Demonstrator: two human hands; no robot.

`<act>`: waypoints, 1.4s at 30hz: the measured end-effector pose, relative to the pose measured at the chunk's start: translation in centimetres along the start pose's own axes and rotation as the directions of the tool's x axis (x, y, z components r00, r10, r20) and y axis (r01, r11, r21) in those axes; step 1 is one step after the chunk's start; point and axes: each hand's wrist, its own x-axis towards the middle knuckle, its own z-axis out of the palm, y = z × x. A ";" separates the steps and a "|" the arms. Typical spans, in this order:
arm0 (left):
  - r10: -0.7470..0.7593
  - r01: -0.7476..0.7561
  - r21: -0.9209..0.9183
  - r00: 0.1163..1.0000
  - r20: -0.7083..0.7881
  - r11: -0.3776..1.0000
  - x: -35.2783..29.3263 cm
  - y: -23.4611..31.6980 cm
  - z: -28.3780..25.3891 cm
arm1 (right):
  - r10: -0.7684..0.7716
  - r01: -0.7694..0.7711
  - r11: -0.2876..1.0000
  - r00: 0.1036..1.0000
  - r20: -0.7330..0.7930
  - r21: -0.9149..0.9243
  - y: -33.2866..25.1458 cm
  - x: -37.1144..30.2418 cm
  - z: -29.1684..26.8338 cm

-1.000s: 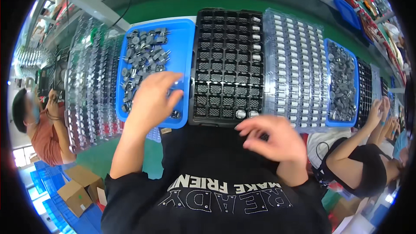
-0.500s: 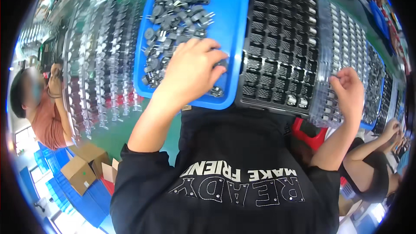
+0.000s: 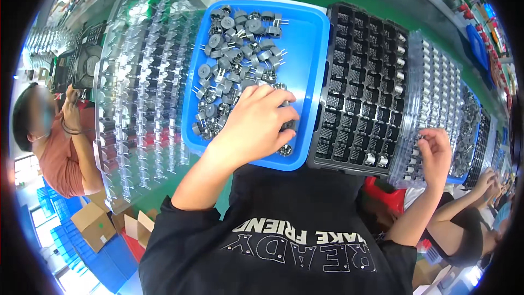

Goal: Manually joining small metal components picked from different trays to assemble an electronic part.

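Observation:
My left hand [image 3: 259, 123] reaches over the blue tray [image 3: 309, 76], fingers curled round a grey round part [image 3: 288, 124] that shows between thumb and fingertips. Under and beyond it lies a heap of grey round parts with metal prongs [image 3: 240, 54]. At the near edge of the tray, below my thumb, rests another round part [image 3: 285, 149]. My right hand [image 3: 435, 153] is over the near end of a clear plastic tray [image 3: 413, 125] holding rows of silver cylinders. Its thumb and fingertips are pinched on a small dark thing too small to name.
A black compartment tray [image 3: 355, 93] stands between my hands, with several silver cylinders in its right and near pockets. To the left are clear ridged trays [image 3: 144, 87]; a person [image 3: 60, 142] works beyond them. Cardboard boxes [image 3: 93, 224] lie lower left. Another person's hands [image 3: 486, 183] are at far right.
The whole view has shifted, so tray and hands sit lower in it. My left hand stays in the blue tray with the grey part; my right hand stays at the clear tray.

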 end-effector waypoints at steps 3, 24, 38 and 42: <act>0.001 -0.002 -0.053 1.000 -0.011 0.999 0.2 -0.5 -0.5 | 0.041 -0.042 0.999 0.997 -0.069 -0.009 0.1 0.1 0.6; -0.233 -0.029 -0.973 0.972 0.026 -0.230 1.0 4.1 0.4 | -0.221 0.231 0.686 0.970 -0.105 0.689 -15.4 -2.9 9.7; -0.197 -0.006 -0.992 0.980 0.018 -0.122 0.1 6.3 0.9 | -0.530 0.623 0.688 0.782 -0.329 0.372 -16.6 -1.2 10.9; -0.188 0.013 -0.990 0.981 0.039 -0.139 0.0 6.4 1.0 | -0.500 0.598 0.697 0.800 -0.331 0.395 -15.8 -1.7 11.7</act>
